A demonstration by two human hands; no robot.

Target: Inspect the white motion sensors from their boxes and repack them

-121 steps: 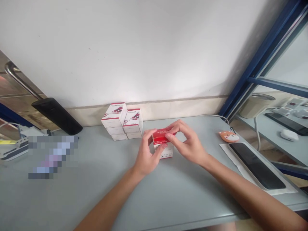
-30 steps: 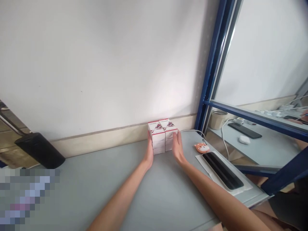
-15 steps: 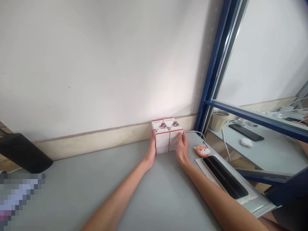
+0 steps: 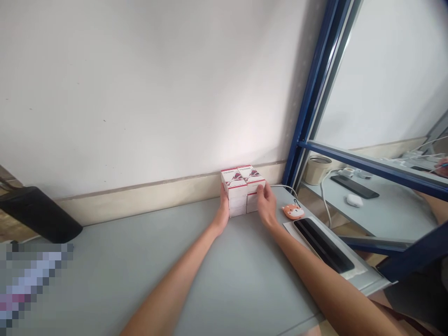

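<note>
White boxes with red edges and dark red prints (image 4: 238, 191) stand stacked in two columns side by side on the grey table (image 4: 140, 261), close to the wall. My left hand (image 4: 221, 212) presses flat against the left side of the stack, its fingers partly hidden behind it. On the right side, my right hand (image 4: 267, 203) grips the stack, with the thumb on the front and the fingers round the side. The stack is held between both hands.
An orange and white animal-faced case (image 4: 293, 211) and a black phone (image 4: 324, 245) lie on the right. A blue metal frame (image 4: 308, 98) rises there. Beyond it are a beige cup (image 4: 317, 170) and a white case (image 4: 354, 200). A black object (image 4: 40, 214) lies at the far left.
The camera view has shifted slightly, so the scene sits a little higher. Both hands stay on the stack. Part of another person's hand now shows at the far right edge.
</note>
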